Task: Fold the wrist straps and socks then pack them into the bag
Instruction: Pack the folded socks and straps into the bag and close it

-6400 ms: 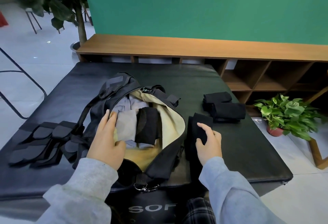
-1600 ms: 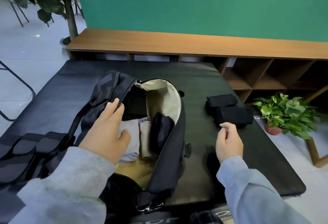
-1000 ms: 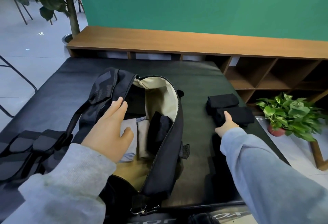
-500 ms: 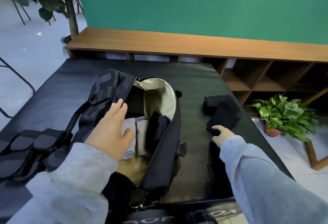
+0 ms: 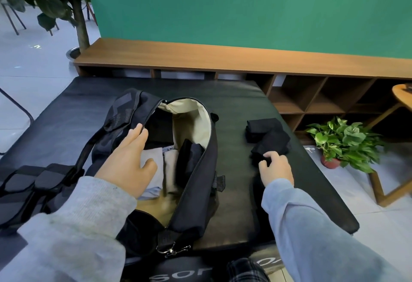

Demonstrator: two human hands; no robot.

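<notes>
A black duffel bag [image 5: 196, 192] lies open on the black padded table [image 5: 240, 107], its beige lining showing. Inside are grey and beige folded clothes [image 5: 153, 159] and a black folded piece [image 5: 189, 161]. My left hand [image 5: 128, 161] rests flat on the bag's left rim and the grey clothes, fingers apart. To the right of the bag my right hand [image 5: 275, 169] pinches the near end of a folded black sock [image 5: 273, 144]. A second folded black sock [image 5: 260, 126] lies just behind it.
The bag's black padded shoulder straps [image 5: 33, 181] sprawl at the left. A wooden bench shelf [image 5: 223, 58] runs along the green wall behind the table. A potted green plant [image 5: 341, 143] and a wooden stool leg [image 5: 388, 188] stand on the floor at the right.
My right hand reached from the table's near side out to the two folded socks, took hold of the nearer one and has drawn it toward me. The left hand stayed on the bag.
</notes>
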